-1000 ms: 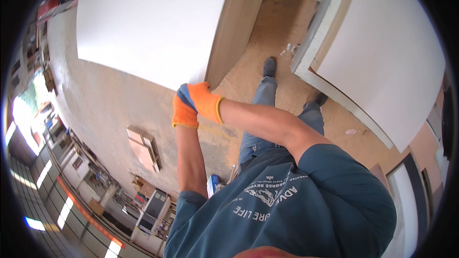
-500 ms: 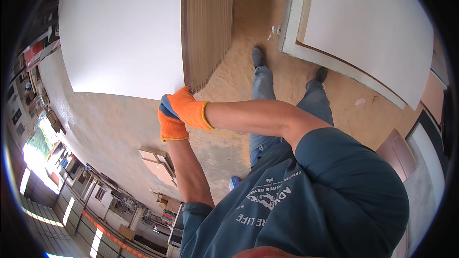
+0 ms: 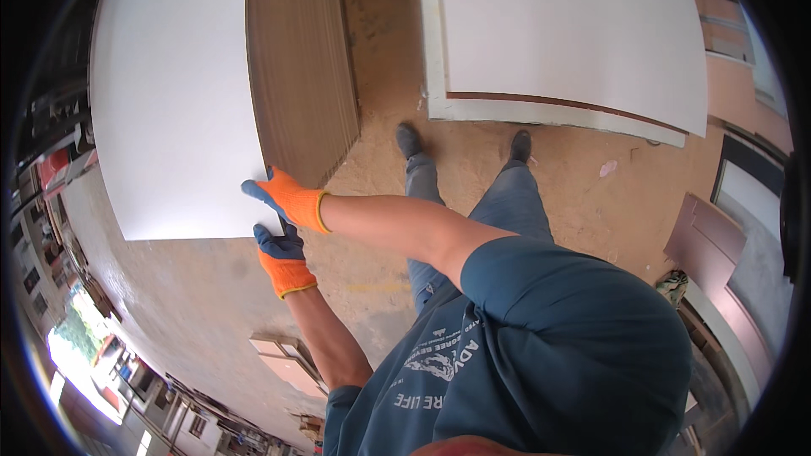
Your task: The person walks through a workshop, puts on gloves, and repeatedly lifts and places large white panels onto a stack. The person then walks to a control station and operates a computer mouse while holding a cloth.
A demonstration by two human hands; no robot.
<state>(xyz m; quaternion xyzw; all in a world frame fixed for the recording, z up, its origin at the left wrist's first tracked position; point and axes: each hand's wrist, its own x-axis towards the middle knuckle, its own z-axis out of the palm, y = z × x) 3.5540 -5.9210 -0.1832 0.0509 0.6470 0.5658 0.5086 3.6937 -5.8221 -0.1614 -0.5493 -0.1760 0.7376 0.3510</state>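
A large white panel [image 3: 177, 110] lies on top of a tall stack of boards [image 3: 300, 67] at the left. Both my hands wear orange gloves with blue palms and are at the panel's near right corner. My right hand [image 3: 291, 199] is closed over its right edge, with a blue glove finger or thumb reaching onto the white face. Just nearer to me, my left hand [image 3: 284, 257] pinches the near edge beside the corner. The fingers under the panel are hidden.
At the right, another white panel [image 3: 574, 25] rests on a pale base [image 3: 557, 111]. My boots stand on the dusty floor [image 3: 372, 253] between the two stacks. Smaller boards [image 3: 287, 361] lie on the floor at the left, and brownish-pink boards [image 3: 705, 241] at the far right.
My hands, together at the corner before, have drawn apart, the right one now farther along the side edge. The view has swung, so both stacks appear farther left and lower.
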